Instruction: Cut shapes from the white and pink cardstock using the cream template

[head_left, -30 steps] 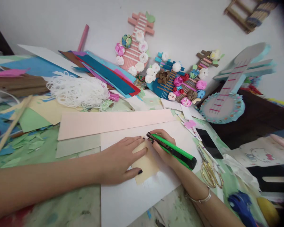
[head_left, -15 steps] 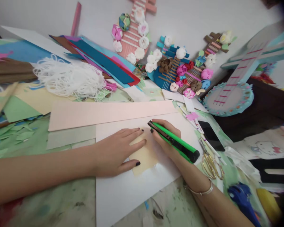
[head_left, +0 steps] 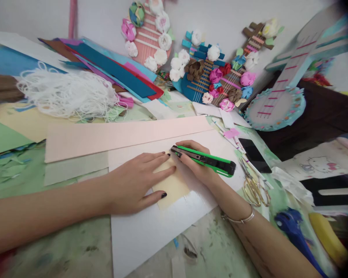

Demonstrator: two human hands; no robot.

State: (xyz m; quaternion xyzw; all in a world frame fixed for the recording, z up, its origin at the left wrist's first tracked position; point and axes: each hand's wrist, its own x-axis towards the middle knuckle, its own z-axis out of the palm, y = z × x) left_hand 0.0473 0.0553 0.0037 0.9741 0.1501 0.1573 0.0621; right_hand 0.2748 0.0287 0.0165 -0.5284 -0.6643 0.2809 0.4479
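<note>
Head view: the left hand (head_left: 142,179) lies palm down, fingers spread across a pale yellow card (head_left: 174,187), thumb apart from the fingers; its grip is unclosed and clasps nothing, apparently pressing to keep the card from sliding. The card rests on a white board (head_left: 145,239), which perhaps serves as backing that spares the table (head_left: 75,243) beneath. The right hand (head_left: 197,164) has its grip wrapped around a green utility knife (head_left: 217,164), held slantwise like a pen, likely for fine control of the tip. That tip is just beside the left fingertips, near the card's far edge; whether a blade is out, or touches the card, I cannot tell. A peach cardboard strip (head_left: 118,137) lies beyond, along the board's far side. To the right, gold-handled scissors (head_left: 254,191) and a black phone (head_left: 254,155) lie apart from the hands, seemingly out of the knife's way.
</note>
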